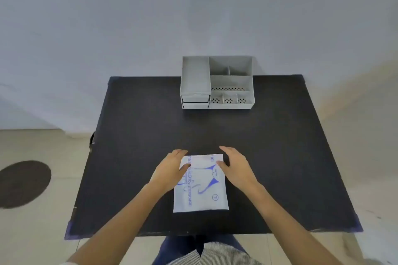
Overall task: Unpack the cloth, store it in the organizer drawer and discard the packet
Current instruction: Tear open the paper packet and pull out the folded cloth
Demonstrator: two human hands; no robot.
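A flat white packet [202, 189] with blue print lies on the black table [269, 157] near its front edge. My left hand [170, 170] rests on the packet's upper left edge, thumb lying across the print. My right hand [234, 165] touches the upper right corner, thumb on the packet. Both hands have their fingers apart and neither has lifted the packet. The grey organizer [216, 83] stands at the table's far edge, with its two small drawers [195, 102] shut at the lower left. No cloth is visible outside the packet.
The organizer's open compartments [230, 84] face up on its right side. A dark round mat [22, 183] lies on the floor to the left of the table. A pale wall rises behind the table.
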